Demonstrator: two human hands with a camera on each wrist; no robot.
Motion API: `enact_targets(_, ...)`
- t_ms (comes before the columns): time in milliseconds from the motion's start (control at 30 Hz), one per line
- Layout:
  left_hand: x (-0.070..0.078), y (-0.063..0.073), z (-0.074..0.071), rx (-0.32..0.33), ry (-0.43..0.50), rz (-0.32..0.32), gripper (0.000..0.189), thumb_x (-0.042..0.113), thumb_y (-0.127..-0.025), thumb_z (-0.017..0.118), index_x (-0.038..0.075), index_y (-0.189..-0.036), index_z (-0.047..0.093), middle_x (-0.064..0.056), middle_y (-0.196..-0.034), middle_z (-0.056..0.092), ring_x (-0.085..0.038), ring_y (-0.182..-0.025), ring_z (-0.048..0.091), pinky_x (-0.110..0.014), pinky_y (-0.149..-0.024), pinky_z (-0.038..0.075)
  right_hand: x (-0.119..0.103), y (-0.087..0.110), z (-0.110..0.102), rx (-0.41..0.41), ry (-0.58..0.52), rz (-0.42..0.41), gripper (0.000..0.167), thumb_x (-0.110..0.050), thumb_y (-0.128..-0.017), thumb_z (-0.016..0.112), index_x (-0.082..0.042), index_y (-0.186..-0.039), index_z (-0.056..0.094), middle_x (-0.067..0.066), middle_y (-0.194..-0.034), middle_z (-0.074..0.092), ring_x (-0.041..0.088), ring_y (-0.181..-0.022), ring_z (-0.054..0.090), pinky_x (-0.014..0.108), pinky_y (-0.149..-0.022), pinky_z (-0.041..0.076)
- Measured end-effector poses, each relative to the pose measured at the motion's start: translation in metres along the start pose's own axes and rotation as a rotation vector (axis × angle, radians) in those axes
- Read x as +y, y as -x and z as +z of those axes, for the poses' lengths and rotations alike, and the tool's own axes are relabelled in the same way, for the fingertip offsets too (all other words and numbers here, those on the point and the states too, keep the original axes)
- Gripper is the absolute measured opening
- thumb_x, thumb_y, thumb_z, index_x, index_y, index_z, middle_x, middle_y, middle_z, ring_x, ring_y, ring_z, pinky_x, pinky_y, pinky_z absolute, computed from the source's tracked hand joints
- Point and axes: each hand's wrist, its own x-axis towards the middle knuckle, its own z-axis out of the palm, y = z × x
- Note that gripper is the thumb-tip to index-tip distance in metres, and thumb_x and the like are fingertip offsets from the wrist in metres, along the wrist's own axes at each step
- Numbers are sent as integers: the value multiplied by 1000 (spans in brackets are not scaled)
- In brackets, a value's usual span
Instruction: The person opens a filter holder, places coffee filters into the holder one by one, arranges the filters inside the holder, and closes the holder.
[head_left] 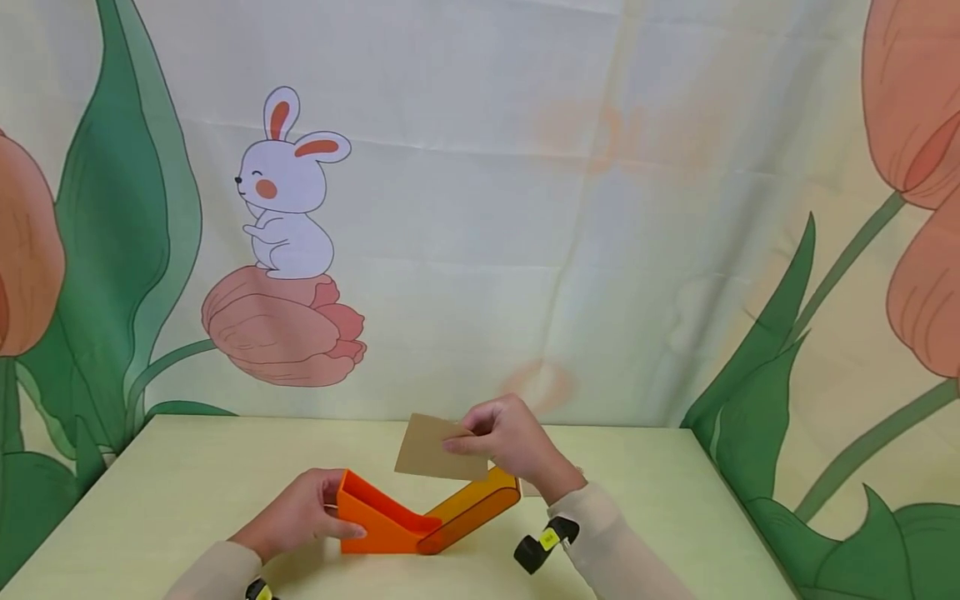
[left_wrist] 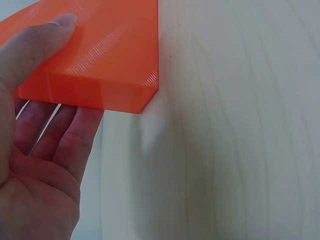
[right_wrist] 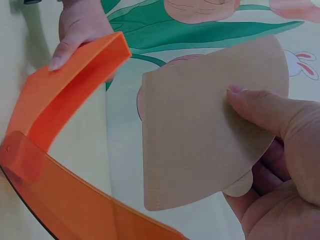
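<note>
My left hand [head_left: 296, 510] grips the end of an orange filter holder box [head_left: 378, 527], thumb on the near side and fingers behind. The box rests on the table with its amber see-through lid [head_left: 480, 510] swung out to the right. In the left wrist view, the thumb lies on the box's flat side [left_wrist: 115, 45]. Above the lid, my right hand [head_left: 516, 442] pinches a brown paper coffee filter [head_left: 431, 452] between thumb and fingers. The right wrist view shows the filter [right_wrist: 200, 135] as fan-shaped, with a small rounded tab; it is apart from the box.
The pale wood-grain table [head_left: 637, 533] extends on both sides of the box. Behind the right wrist lies a light brown piece [head_left: 531, 490], mostly hidden. A cloth backdrop [head_left: 480, 208] with a rabbit and tulips hangs at the table's far edge.
</note>
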Motion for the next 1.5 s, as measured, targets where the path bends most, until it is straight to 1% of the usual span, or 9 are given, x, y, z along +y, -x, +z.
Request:
enact_targets(200, -1, 1, 0, 2, -1, 9, 53, 23, -74, 92, 7, -118, 70, -5, -112, 76, -20, -96, 69, -43, -96, 58, -1, -3, 17, -6, -36, -12, 9, -17, -83, 87, -9, -83, 82, 0, -75, 73, 7, -59, 51, 19, -55, 42)
enact_targets(333, -3, 0, 0, 5, -4, 13, 53, 23, -74, 92, 7, -119, 70, -5, -112, 76, -20, -96, 69, -44, -97, 58, 0, -2, 30, 0, -24, -6, 8, -17, -82, 87, -10, -82, 82, 3, -76, 75, 7, -59, 54, 19, -55, 46)
enact_targets(467, -2, -1, 0, -3, 3, 20, 51, 22, -75, 92, 7, -119, 70, -5, -112, 76, -20, -98, 69, -44, -97, 57, 1, -1, 43, 13, -4, 0, 7, -16, -83, 86, -10, -82, 83, 4, -76, 75, 7, -59, 55, 18, -54, 46)
enact_targets(700, 0, -1, -1, -5, -18, 9, 55, 26, -74, 92, 7, -121, 69, -5, -115, 75, -19, -99, 69, -42, -99, 57, 3, -3, 60, 22, 18, -11, 8, -16, -83, 87, -9, -82, 83, 4, -75, 76, 5, -58, 57, 18, -55, 48)
enact_targets(833, -1, -2, -2, -14, -17, 12, 55, 25, -75, 91, 8, -122, 69, -5, -115, 75, -19, -99, 68, -40, -98, 58, 5, -5, 67, 4, 31, -16, 8, -16, -82, 87, -9, -81, 82, 3, -74, 75, 4, -57, 56, 17, -54, 47)
enact_targets(967, -2, -3, -3, -21, -12, 17, 60, 25, -75, 92, 8, -128, 68, -5, -117, 75, -19, -101, 68, -40, -98, 57, 7, -6, 74, -18, 39, -6, 7, -14, -81, 87, -9, -82, 82, 1, -73, 75, 4, -57, 54, 17, -53, 46)
enact_targets(1133, -3, -3, -3, -30, -6, 30, 65, 25, -75, 92, 9, -132, 66, -5, -121, 74, -20, -103, 68, -42, -99, 56, 12, -7, 81, -55, 80, -12, 6, -15, -82, 87, -10, -83, 83, -5, -72, 74, 1, -57, 53, 17, -54, 47)
enact_targets(1333, -4, -3, -3, -38, 2, 53, 61, 23, -75, 92, 9, -129, 68, -5, -119, 75, -20, -102, 69, -40, -98, 57, 12, -8, 86, -87, 132, -22, 6, -15, -84, 86, -11, -85, 83, -7, -75, 75, 0, -60, 55, 17, -57, 50)
enact_targets(1500, -3, -3, -3, -49, 20, 68, 51, 20, -77, 91, 8, -122, 69, -6, -117, 75, -21, -102, 70, -39, -97, 58, 14, -8, 90, -103, 138, 19, 4, -14, -84, 85, -10, -86, 83, -8, -76, 74, 2, -62, 54, 18, -58, 49)
